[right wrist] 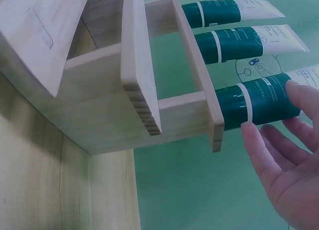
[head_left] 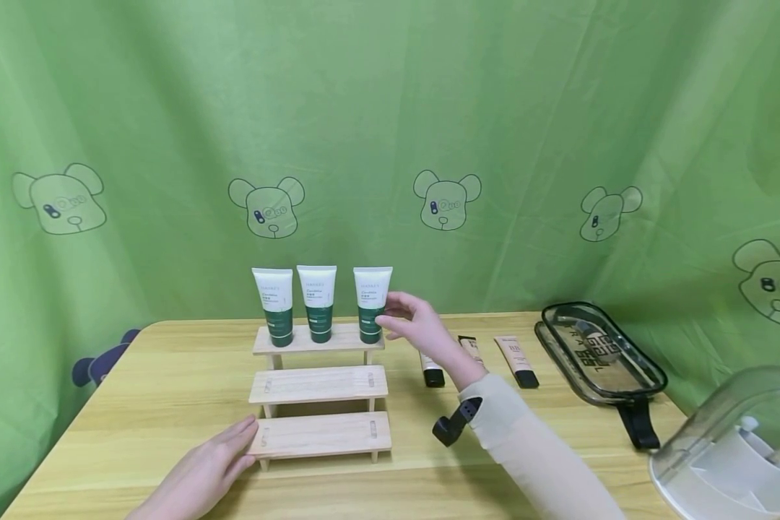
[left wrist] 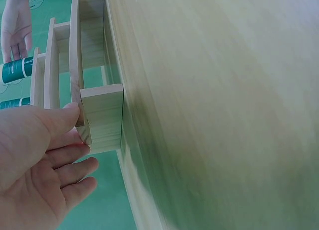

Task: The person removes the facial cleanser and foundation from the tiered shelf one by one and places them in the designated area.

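A three-step wooden display stand (head_left: 320,437) stands on the table. On its top step are three upright white-and-green tubes: a left tube (head_left: 279,296), a middle tube (head_left: 319,292) and a right tube (head_left: 371,296). My right hand (head_left: 422,332) pinches the right tube at its right side, thumb toward the front and other fingers partly hidden behind. In the right wrist view, the fingertips lie along the green part of this tube (right wrist: 269,100). At the stand's lower left, my left hand (head_left: 204,466) holds the end of the bottom step (left wrist: 76,51) between thumb and fingers.
Several small cosmetic tubes lie right of the stand, among them a pink one (head_left: 515,357) with a black cap. Farther right is a clear black-edged pouch (head_left: 598,354). A clear-domed white holder (head_left: 728,462) sits at the right front. Green curtain (head_left: 364,130) hangs behind the table.
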The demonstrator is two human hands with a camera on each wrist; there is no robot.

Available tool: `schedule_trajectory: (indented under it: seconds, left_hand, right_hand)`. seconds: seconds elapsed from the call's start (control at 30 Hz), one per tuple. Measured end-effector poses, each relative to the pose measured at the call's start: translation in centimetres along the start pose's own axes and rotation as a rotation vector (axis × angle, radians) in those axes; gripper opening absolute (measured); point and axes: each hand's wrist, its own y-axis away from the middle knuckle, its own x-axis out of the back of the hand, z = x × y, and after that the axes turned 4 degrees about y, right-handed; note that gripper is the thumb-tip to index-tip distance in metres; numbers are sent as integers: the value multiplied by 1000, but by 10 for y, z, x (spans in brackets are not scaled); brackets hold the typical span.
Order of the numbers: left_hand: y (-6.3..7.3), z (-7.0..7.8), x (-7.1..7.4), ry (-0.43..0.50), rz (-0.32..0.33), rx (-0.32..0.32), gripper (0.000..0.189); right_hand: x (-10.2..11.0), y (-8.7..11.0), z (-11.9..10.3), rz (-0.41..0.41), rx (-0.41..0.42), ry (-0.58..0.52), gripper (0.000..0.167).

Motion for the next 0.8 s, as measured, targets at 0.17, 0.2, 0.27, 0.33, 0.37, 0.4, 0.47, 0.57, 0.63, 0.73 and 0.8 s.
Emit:
schedule_trajectory:
  seconds: [0.17, 0.2, 0.27, 0.33, 0.37, 0.4, 0.47, 0.57, 0.63, 0.73, 0.8]
  left_hand:
    - [0, 1, 0, 1, -12, 15, 43]
    - [0, 1, 0, 1, -15, 17, 43]
    - [0, 1, 0, 1, -16, 16, 43]
    - [0, 0, 0, 0, -15, 14, 43]
    - [0, 0, 0, -2, -13, 12, 43]
    - [0, 0, 0, -3, -13, 10, 43]
    - [0, 0, 0, -4, -9, 5, 43]
    - [0, 0, -1, -4, -4, 2, 43]
    - [0, 0, 0, 0, -11, 11, 44]
    - [0, 0, 0, 0, -17, 19, 44]
    - [0, 0, 0, 1, -21, 22, 44]
  right_hand:
    - [-4, -2, 1, 9, -14, -35, 44]
    - [-4, -2, 1, 11, -11, -37, 44]
    - [-5, -3, 1, 14, -11, -37, 43]
    - [-6, -3, 0, 14, -11, -40, 42]
    - [-6, -3, 0, 12, -11, -42, 42]
    - [-6, -3, 0, 10, -10, -40, 42]
    - [-6, -3, -1, 7, -12, -47, 42]
    - [-6, 0, -6, 0, -17, -48, 41]
    - [-6, 1, -11, -4, -19, -47, 41]
    - [-6, 1, -11, 2, -20, -46, 39]
    - [-7, -1, -7, 8, -14, -46, 38]
